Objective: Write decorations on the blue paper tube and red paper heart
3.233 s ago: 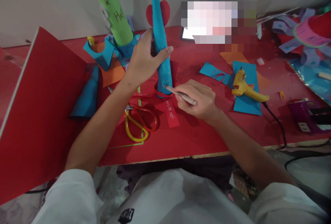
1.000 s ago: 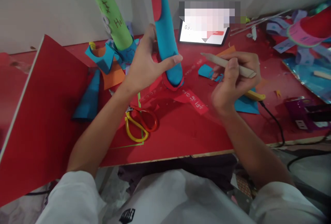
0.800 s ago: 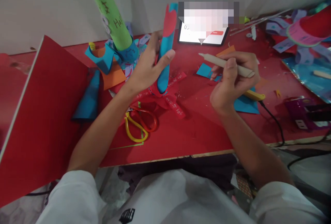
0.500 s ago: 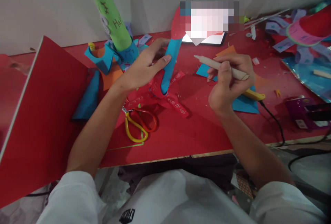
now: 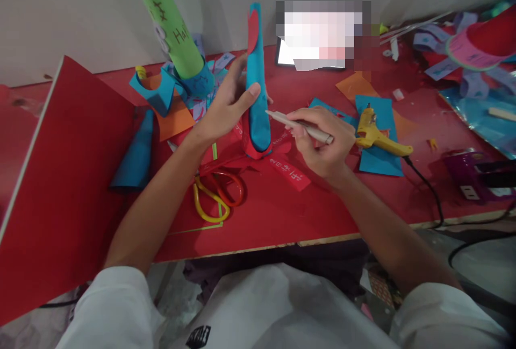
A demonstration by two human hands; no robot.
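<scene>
My left hand [image 5: 231,99] is wrapped round a paper craft [image 5: 258,118] with a long blue strip, a red back and red strips spreading at its base. White writing marks those red strips. It stands nearly upright, thumb on its blue face. Between the fingers of my right hand [image 5: 324,136] is a pale marker [image 5: 300,126], its tip at the right edge of the blue paper; whether it touches I cannot tell. Below the craft lie scissors [image 5: 212,206] with one yellow and one red handle, their blades hidden.
A green paper tube [image 5: 177,26] on a blue base stands behind. A red board [image 5: 60,187] rises at left beside a blue paper cone [image 5: 137,158]. On blue paper at right rests a yellow glue gun [image 5: 379,136]. A partly blurred tablet [image 5: 288,58] leans at the back.
The craft has turned, so more of its blue face shows. My right hand has moved left and down, bringing the marker to the blue paper and uncovering the glue gun.
</scene>
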